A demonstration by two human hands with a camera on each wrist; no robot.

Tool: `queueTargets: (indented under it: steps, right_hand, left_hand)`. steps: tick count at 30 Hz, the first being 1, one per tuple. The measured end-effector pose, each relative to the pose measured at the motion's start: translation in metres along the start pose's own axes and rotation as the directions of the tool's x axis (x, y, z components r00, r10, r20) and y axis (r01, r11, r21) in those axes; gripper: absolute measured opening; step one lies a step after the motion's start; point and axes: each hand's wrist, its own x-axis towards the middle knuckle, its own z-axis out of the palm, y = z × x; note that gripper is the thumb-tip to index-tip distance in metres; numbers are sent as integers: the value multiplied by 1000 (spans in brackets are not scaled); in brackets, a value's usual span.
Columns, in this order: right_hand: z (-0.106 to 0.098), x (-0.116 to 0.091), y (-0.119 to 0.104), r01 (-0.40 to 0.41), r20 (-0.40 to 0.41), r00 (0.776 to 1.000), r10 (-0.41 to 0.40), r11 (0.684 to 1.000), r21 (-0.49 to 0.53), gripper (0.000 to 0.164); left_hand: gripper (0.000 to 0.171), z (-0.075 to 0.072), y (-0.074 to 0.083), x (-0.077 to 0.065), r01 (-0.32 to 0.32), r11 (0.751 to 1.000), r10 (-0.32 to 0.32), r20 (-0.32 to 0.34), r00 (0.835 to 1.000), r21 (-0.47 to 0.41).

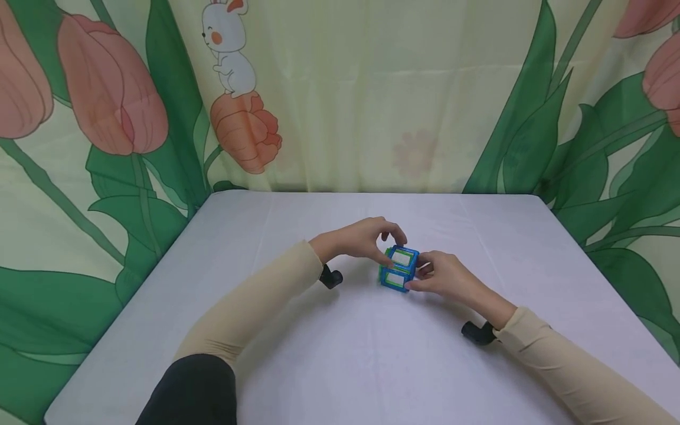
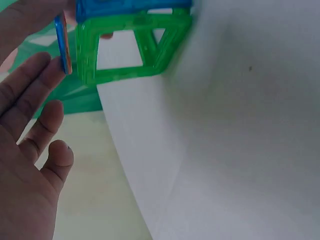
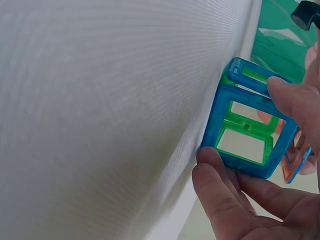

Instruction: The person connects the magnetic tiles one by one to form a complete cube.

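Note:
A small boxy frame of blue and green magnetic tiles [image 1: 394, 278] stands on the white table, its square windows see-through. My right hand [image 1: 448, 275] grips its right side; in the right wrist view the thumb [image 3: 286, 97] lies along one blue edge, with fingertips [image 3: 210, 160] at the opposite corner. My left hand [image 1: 365, 239] arches over the far left of the frame. Between its thumb and fingers is a thin blue-and-orange tile [image 2: 63, 45], seen edge-on in the left wrist view and partly hidden behind the frame in the right wrist view.
A white cloth covers the table [image 1: 329, 366]. Behind it hangs a curtain [image 1: 345, 106] printed with tulips and a rabbit. A black wrist camera is on each wrist, the left [image 1: 331, 277] and the right [image 1: 478, 333], both close to the tabletop.

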Motion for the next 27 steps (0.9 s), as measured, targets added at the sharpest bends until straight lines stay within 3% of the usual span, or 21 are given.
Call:
queueTargets:
  steps: [9,20,24,27]
  right_hand:
    - [0,-2,-1,2,-2,1000,-2,1000,-6,69]
    - [0,-3,-1,-3,-4,1000,3,1000,6,68]
    - [-3,-4,0,0,18,1000,0,1000,4,67]
    - [-11,-5,3,6,24,1000,-5,1000,-28,61]
  left_hand:
    - [57,7,6,-7,7,997,-6,-13,1000,72]
    - [58,7,8,-8,24,996,-23,-9,1000,87]
    - [63,7,3,-8,37,998,-37,-4,999,54]
    - [63,4,-7,-8,77,996,-74,-43,996,53]
